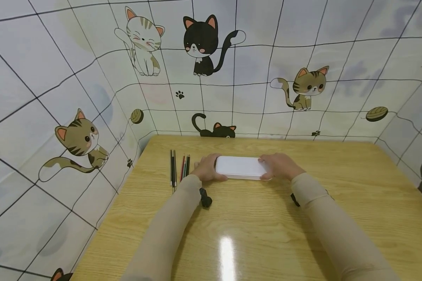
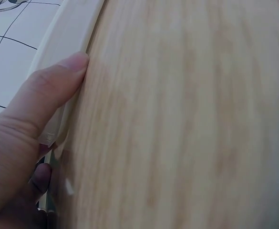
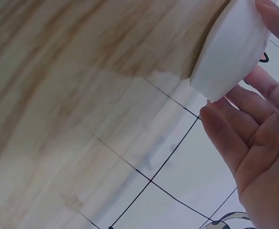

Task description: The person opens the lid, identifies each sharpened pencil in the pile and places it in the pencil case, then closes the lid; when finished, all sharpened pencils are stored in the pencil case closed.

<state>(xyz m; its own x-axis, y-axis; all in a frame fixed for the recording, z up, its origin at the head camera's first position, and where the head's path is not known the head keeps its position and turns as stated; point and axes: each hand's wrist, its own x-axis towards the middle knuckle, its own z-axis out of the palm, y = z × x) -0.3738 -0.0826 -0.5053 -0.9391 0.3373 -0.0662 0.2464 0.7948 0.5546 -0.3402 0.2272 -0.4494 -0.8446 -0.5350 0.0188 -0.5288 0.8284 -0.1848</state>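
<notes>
A white rectangular box (image 1: 240, 166) with rounded corners lies lengthwise between both hands, near the back of the wooden table. At its left end, my left hand (image 1: 206, 168) grips it, and the left wrist view shows the thumb (image 2: 58, 78) along the near side of the box (image 2: 77, 28). My right hand (image 1: 281, 166) holds the opposite end. In the right wrist view, that hand (image 3: 268, 152) has its thumb on one side of the white box (image 3: 234, 52) and bent fingers at the other. Whether the box's underside touches the table cannot be told.
Left of the left hand, dark slim pens (image 1: 173, 168) and several coloured pencils (image 1: 185, 166) lie side by side on the wooden table (image 1: 253, 230). Cat-patterned cloth (image 1: 253, 97) hangs behind the table's back edge and along the sides.
</notes>
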